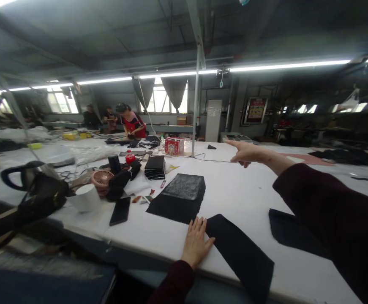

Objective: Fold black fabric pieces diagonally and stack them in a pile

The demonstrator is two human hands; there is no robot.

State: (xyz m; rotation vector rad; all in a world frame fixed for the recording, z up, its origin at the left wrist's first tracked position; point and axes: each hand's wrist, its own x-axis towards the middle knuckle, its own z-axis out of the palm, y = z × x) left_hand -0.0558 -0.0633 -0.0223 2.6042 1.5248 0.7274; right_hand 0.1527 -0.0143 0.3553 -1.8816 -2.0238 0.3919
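Note:
My left hand (198, 242) lies flat on the white table, fingers spread, its fingertips at the lower edge of a black fabric piece (174, 207). A grey, fuzzy-looking patch (185, 186) covers the upper part of that piece. Just right of the hand, a long black fabric strip (242, 253) runs over the table's front edge. My right hand (247, 153) is raised over the far part of the table, index finger stretched out to the left and the other fingers partly curled; nothing shows in it. Another black fabric piece (294, 232) is partly hidden by my right sleeve.
On the left of the table (234, 190) are a phone (120, 211), a white cup (88, 197), a pink fan (102, 179), a kettle (41, 185) and a black fabric stack (155, 167). A red box (174, 146) stands near a pole (196, 101). A person (133, 122) works behind.

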